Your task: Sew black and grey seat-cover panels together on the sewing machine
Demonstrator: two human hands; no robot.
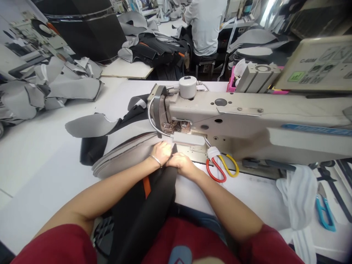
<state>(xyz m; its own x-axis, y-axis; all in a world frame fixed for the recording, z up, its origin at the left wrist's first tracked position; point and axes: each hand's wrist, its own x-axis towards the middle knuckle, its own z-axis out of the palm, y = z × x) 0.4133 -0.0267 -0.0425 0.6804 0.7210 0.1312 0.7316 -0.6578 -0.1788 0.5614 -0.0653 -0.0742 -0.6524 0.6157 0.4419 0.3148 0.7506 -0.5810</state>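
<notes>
Black fabric (pixel 162 198) with an orange strip (pixel 146 187) hangs from the table edge toward my lap. My left hand (pixel 162 152), with a bracelet at the wrist, is closed on its upper end near the sewing machine's needle area. Close beside it, my right hand (pixel 180 163) pinches the same fabric, and a dark tip sticks up between the two hands. The sewing machine (pixel 203 113) stands just beyond them, its lamp bar (pixel 188 138) partly hiding the needle area. Left of my hands lies a stack of grey padded pieces (pixel 121 157).
Scissors with red and yellow handles (pixel 220 167) lie right of my hands. Farther right are a striped cloth (pixel 299 194) and blue-handled snips (pixel 326 212). Grey cut pieces (pixel 49 84) are heaped at the left. A person in a white shirt (pixel 207 27) sits beyond the machine.
</notes>
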